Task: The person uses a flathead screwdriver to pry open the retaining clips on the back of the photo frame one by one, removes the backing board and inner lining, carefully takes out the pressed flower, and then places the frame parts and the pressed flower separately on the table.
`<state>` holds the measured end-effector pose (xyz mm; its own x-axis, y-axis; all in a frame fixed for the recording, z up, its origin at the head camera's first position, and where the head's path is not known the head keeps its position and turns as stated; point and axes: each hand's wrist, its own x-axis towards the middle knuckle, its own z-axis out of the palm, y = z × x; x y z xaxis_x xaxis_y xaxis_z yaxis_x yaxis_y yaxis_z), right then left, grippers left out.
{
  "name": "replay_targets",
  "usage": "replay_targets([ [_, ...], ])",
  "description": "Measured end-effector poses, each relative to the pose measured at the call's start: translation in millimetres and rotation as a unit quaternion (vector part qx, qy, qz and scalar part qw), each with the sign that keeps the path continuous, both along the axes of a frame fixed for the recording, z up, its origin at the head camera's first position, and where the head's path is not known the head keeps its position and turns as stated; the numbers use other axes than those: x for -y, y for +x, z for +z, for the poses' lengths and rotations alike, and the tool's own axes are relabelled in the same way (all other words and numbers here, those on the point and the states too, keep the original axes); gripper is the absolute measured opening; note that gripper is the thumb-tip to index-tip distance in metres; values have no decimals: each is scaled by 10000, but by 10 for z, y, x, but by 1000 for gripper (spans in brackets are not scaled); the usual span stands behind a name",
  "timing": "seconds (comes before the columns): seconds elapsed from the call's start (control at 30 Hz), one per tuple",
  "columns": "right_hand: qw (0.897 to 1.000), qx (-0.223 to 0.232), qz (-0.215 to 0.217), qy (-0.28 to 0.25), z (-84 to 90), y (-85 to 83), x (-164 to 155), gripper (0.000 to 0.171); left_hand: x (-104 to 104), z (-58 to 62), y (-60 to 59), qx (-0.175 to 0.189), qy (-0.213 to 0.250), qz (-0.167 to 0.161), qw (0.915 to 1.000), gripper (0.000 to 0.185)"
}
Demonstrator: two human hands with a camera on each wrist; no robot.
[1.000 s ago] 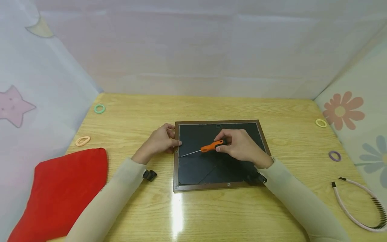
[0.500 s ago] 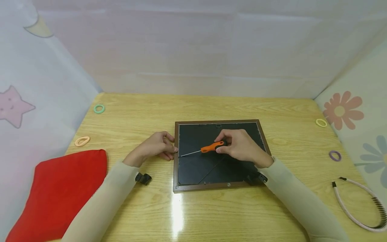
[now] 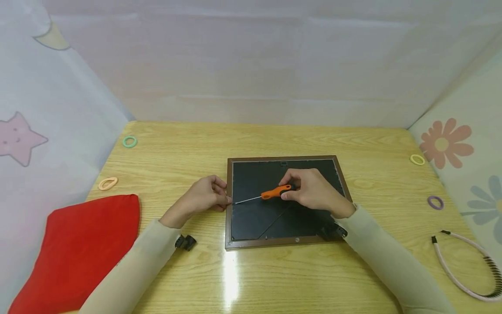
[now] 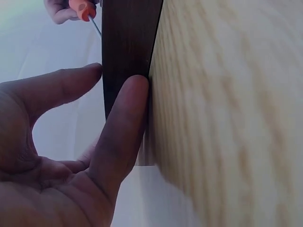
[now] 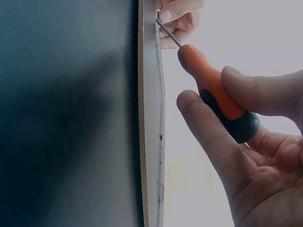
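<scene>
A brown picture frame (image 3: 228, 226) lies face down mid-table, its black backing (image 3: 286, 218) up. My right hand (image 3: 288, 192) grips an orange-handled screwdriver (image 3: 274, 191) over the backing. The thin shaft points left, with its tip at the frame's left inner edge. My left hand (image 3: 224, 192) is beside that edge, fingertips against the frame's outer side. In the left wrist view, thumb and a finger of the left hand (image 4: 116, 78) touch the dark frame (image 4: 125, 42), and the screwdriver (image 4: 83, 8) shows at the top. The right wrist view shows the right hand (image 5: 210, 90) round the screwdriver (image 5: 203, 75), next to the frame's rim (image 5: 149, 118).
A red cloth (image 3: 74, 248) lies at the front left. Hair rings are scattered about: green (image 3: 129, 141) and orange (image 3: 107, 183) on the left, yellow (image 3: 417, 159) and purple (image 3: 435, 202) on the right. A pink headband (image 3: 462, 270) lies front right. Fabric walls enclose the wooden table (image 3: 274, 139).
My left hand has slid down and back from the frame's upper left rim to its outer side near the screwdriver tip. The right hand and screwdriver have hardly moved.
</scene>
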<state>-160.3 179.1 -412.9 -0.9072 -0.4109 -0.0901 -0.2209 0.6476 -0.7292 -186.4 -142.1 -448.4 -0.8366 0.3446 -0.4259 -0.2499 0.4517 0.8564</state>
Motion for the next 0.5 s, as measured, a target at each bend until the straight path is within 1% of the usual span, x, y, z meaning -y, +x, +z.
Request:
replay_targets([
  [0.07,10000,60,30,34,0,-4,-4,21,-11,-4,-1,-58,-126,-23,9999,48],
  [0.17,9999,96,44,130,-1,-12,-5,21,-31,-11,-7,-242,-308,-98,9992,48],
  [0.3,9996,-28,88,285,-6,-18,12,20,-54,-12,-6,-416,-472,-111,9980,46],
  [0.43,9992,-124,159,332,-19,-19,43,20,-67,-18,7,-363,-495,-2,9981,46],
  [0.5,9992,-149,174,319,-21,-17,54,20,-70,-22,12,-354,-491,-7,9982,46],
])
